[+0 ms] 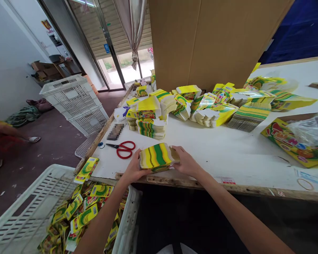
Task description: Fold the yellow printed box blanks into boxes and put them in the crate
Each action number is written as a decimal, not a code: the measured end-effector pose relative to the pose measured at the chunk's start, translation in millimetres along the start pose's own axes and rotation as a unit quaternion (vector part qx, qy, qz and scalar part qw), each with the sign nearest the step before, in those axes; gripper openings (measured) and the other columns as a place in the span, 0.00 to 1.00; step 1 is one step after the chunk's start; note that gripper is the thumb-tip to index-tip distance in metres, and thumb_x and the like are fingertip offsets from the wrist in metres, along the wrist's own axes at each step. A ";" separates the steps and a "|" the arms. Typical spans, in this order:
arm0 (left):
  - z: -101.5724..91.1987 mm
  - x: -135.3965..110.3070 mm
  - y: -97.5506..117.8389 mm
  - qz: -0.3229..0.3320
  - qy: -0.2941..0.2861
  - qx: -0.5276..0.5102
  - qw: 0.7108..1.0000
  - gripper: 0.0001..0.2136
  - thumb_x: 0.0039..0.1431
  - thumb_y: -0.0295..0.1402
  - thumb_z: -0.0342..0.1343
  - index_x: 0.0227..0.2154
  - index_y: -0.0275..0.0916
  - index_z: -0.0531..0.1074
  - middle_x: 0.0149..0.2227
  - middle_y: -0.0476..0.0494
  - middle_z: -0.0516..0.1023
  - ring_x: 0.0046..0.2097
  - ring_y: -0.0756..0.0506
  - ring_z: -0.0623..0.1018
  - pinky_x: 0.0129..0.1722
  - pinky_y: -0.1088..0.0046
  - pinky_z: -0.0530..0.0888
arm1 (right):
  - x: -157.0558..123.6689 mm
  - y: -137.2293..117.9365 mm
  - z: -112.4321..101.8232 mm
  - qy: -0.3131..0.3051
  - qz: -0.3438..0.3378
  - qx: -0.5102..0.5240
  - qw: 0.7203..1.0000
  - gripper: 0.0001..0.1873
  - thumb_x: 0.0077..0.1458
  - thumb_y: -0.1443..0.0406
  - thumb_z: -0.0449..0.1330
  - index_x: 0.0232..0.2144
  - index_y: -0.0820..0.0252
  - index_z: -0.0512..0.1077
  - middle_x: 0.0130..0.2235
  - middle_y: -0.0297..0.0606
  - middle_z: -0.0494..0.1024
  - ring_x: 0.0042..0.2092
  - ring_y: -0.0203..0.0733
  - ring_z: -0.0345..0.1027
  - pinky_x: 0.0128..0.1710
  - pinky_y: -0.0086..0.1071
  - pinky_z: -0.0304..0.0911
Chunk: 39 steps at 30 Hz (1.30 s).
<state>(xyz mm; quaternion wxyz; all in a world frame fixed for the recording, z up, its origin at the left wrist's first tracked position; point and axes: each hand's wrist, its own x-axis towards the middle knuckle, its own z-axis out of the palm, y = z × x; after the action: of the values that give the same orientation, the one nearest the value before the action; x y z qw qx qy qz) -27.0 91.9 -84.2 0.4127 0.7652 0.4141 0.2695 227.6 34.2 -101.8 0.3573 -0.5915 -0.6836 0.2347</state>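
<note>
Between my two hands, at the table's front edge, is a stack of flat yellow-and-green cartons [157, 156]. My left hand [135, 167] grips its left end, fingers curled around the side. At the opposite end, my right hand [184, 161] is closed on the stack, its fingertips partly hidden behind the cartons. Red-handled scissors [125, 149] lie just beyond my left hand, blades pointing left. Further back stand more bundles of the flat cartons [151, 127].
A white crate [23, 208] of filled packets stands below left. One yellow carton [87, 170] lies at the table corner. A printed box with plastic wrap [286, 144] sits right. A tall cardboard sheet [217, 42] rises behind. Stacked crates [74, 98] and a seated person's legs are left.
</note>
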 end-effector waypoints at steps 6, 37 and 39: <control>-7.5 11.4 15.4 -0.089 0.038 -0.070 0.993 0.46 0.35 0.45 0.67 0.58 0.36 0.56 0.55 0.37 0.67 0.57 0.35 0.67 0.57 0.59 0.63 | 8.6 -9.1 -8.4 -0.010 0.075 0.009 0.997 0.34 0.43 0.63 0.62 0.54 0.63 0.61 0.48 0.46 0.73 0.47 0.49 0.69 0.48 0.41 0.64; -11.2 -61.5 23.6 -0.120 0.293 -0.162 0.935 0.23 0.50 0.53 0.56 0.43 0.40 0.70 0.46 0.42 0.75 0.49 0.43 0.72 0.48 0.66 0.69 | 20.0 -95.0 -9.2 -0.014 0.033 -0.175 0.984 0.17 0.52 0.73 0.57 0.45 0.61 0.69 0.44 0.45 0.76 0.46 0.50 0.68 0.46 0.39 0.62; -7.7 -77.7 22.2 -0.137 0.303 -0.182 0.925 0.23 0.49 0.51 0.59 0.42 0.40 0.71 0.45 0.42 0.76 0.48 0.43 0.73 0.48 0.67 0.69 | 21.4 -93.6 -7.6 -0.013 0.031 -0.171 0.985 0.16 0.52 0.74 0.57 0.45 0.60 0.68 0.44 0.45 0.76 0.46 0.50 0.68 0.46 0.39 0.62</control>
<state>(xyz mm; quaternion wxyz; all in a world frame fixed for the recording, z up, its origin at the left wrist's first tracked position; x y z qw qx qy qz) -63.4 21.5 -66.8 0.4323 0.4945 0.5640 0.5004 172.5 36.5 -22.8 0.2343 -0.6614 -0.6999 0.1331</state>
